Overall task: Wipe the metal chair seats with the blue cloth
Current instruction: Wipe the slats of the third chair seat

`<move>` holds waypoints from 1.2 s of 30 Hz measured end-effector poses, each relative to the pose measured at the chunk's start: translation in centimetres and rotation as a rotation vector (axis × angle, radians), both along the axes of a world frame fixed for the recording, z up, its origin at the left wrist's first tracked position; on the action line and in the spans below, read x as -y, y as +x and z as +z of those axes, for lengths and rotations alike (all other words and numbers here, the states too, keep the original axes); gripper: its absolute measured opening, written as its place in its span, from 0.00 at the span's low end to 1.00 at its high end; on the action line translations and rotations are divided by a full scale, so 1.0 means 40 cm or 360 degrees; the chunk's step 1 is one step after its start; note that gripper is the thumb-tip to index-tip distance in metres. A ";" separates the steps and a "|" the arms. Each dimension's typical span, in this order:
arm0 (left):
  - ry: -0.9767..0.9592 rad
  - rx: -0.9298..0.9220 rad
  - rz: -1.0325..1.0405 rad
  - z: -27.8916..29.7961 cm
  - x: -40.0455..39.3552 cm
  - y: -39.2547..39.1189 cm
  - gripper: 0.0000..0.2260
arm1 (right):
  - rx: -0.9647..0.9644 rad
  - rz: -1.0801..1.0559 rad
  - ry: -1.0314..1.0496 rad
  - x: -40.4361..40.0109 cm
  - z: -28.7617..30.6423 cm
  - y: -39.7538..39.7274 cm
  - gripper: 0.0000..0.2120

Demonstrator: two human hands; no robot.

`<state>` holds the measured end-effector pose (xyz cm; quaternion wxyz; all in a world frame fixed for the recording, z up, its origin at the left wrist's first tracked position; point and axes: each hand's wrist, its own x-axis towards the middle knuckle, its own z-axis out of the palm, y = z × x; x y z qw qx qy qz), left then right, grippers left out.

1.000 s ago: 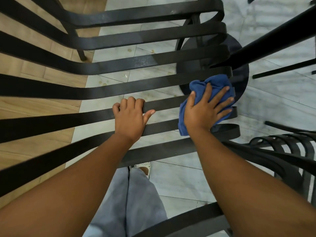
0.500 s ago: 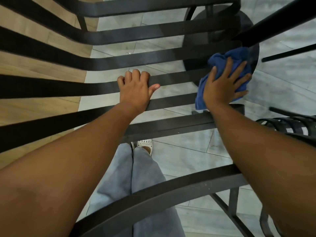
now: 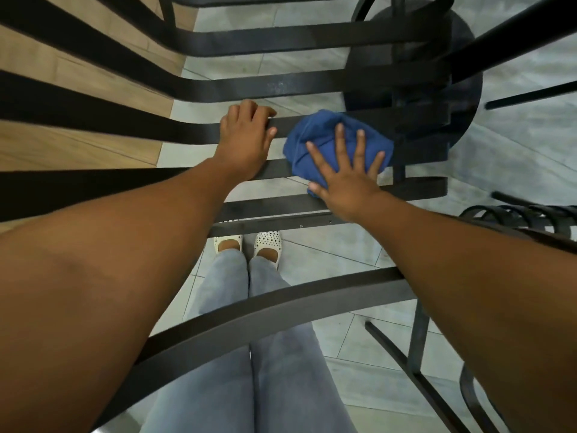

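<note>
**Q:** Looking down from the wearer's head, what sits closest?

**A:** Two bare forearms reach forward over a curved black metal bar (image 3: pixel 281 303), probably the chair's top rail. Below it are grey trousers (image 3: pixel 224 354) and white dotted shoes (image 3: pixel 246 245) on pale floor tiles (image 3: pixel 331 245).

**Q:** And past the bar?

**A:** The metal chair seat (image 3: pixel 312 81), made of flat black slats with gaps showing the floor beneath. The left hand (image 3: pixel 245 142) rests on one slat, fingers curled over its far edge and gripping it, likely to steady the chair or the person's lean.

**Q:** Where is the cloth?

**A:** The blue cloth (image 3: pixel 315 135) lies bunched on the middle slats, just beside the left hand and right of it. The right hand (image 3: pixel 346 170) lies flat on top, fingers straight and spread wide, pressing the cloth down. A spread palm covers more of the bunched fabric, which suits wiping across several slats.

**Q:** How far along does the wiping seem?

**A:** Hard to judge; a faint smudge shows on a farther slat, so that part may need attention.

**Q:** Anything beyond?

**A:** A round dark table base (image 3: pixel 468 89) stands on the floor under the seat's far right side, wood-look flooring (image 3: pixel 93 73) is to the left, and another slatted chair (image 3: pixel 515 217) edges in at right.
</note>
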<state>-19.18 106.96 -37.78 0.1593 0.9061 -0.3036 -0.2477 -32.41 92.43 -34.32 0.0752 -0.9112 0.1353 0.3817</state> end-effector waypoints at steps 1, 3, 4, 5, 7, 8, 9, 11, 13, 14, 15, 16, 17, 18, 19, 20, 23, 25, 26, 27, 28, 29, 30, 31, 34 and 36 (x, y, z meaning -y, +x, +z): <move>-0.0040 -0.0003 0.0035 0.002 -0.012 0.006 0.16 | 0.0015 0.0090 0.0016 -0.010 -0.002 0.005 0.33; -0.0095 0.0018 0.0054 0.011 -0.035 0.019 0.16 | 0.0063 0.0387 0.0074 -0.036 -0.008 0.017 0.32; -0.0116 0.0046 0.0061 0.018 -0.043 0.027 0.16 | 0.0118 0.0576 0.0119 -0.051 -0.014 0.023 0.32; -0.0136 0.0080 0.0072 0.026 -0.049 0.034 0.16 | 0.0183 0.0736 0.0167 -0.066 -0.021 0.028 0.32; -0.0167 0.0159 0.0093 0.042 -0.063 0.040 0.16 | 0.0264 0.0849 0.0238 -0.103 -0.029 0.045 0.33; -0.0172 0.0186 0.0113 0.048 -0.073 0.038 0.16 | 0.0267 0.0857 0.0257 -0.126 -0.031 0.058 0.34; -0.0165 0.0189 0.0149 0.052 -0.084 0.034 0.16 | 0.0249 0.0871 0.0269 -0.151 -0.033 0.071 0.34; -0.0152 0.0134 0.0268 0.058 -0.105 0.020 0.16 | 0.0186 0.0919 0.0281 -0.204 -0.036 0.099 0.34; -0.0201 0.0099 0.0352 0.063 -0.117 0.009 0.15 | 0.0158 0.0941 0.0261 -0.238 -0.040 0.118 0.32; -0.0243 0.0109 0.0373 0.065 -0.118 0.007 0.15 | 0.0146 0.0959 0.0232 -0.245 -0.038 0.124 0.32; -0.0290 0.0127 0.0396 0.068 -0.120 0.003 0.15 | 0.0120 0.0986 0.0200 -0.248 -0.034 0.126 0.32; -0.0339 0.0131 0.0421 0.070 -0.123 -0.003 0.15 | 0.0076 0.1018 0.0169 -0.249 -0.027 0.127 0.32; -0.0386 0.0106 0.0432 0.071 -0.127 -0.014 0.15 | 0.0020 0.1060 0.0134 -0.247 -0.022 0.126 0.33; -0.0426 0.0053 0.0410 0.073 -0.134 -0.031 0.17 | -0.0039 0.1103 0.0100 -0.247 -0.017 0.126 0.34; -0.0446 -0.0023 0.0349 0.069 -0.143 -0.051 0.18 | -0.0087 0.1135 0.0070 -0.249 -0.013 0.126 0.36; -0.0435 -0.0098 0.0257 0.062 -0.152 -0.073 0.21 | -0.0119 0.1141 0.0057 -0.249 -0.007 0.127 0.37; -0.0320 -0.0199 0.0027 0.033 -0.172 -0.119 0.27 | -0.0129 0.1040 0.0150 -0.222 0.003 0.120 0.36; -0.0307 -0.0218 0.0028 0.026 -0.168 -0.116 0.28 | -0.0044 0.1018 0.0210 -0.184 0.011 0.105 0.32; -0.0315 -0.0235 0.0049 0.026 -0.165 -0.110 0.27 | -0.0006 0.0982 0.0224 -0.165 0.016 0.097 0.29; -0.0315 -0.0242 0.0075 0.026 -0.164 -0.104 0.26 | 0.0021 0.0913 0.0237 -0.149 0.020 0.091 0.27; -0.0301 -0.0228 0.0093 0.026 -0.163 -0.101 0.25 | 0.0051 0.0840 0.0246 -0.141 0.025 0.089 0.25; -0.0277 -0.0198 0.0102 0.024 -0.162 -0.099 0.24 | 0.0074 0.0787 0.0246 -0.137 0.029 0.091 0.23; -0.0248 -0.0166 0.0102 0.021 -0.158 -0.099 0.23 | 0.0086 0.0756 0.0243 -0.137 0.037 0.096 0.21; -0.0226 -0.0142 0.0107 0.019 -0.155 -0.102 0.23 | 0.0082 0.0734 0.0243 -0.139 0.048 0.102 0.21; -0.0301 -0.0096 0.0185 0.028 -0.142 -0.103 0.20 | 0.0102 0.0642 0.0224 -0.141 0.080 0.113 0.21; -0.0414 -0.0062 0.0243 0.040 -0.135 -0.088 0.17 | 0.0199 0.0588 0.0273 -0.141 0.102 0.114 0.22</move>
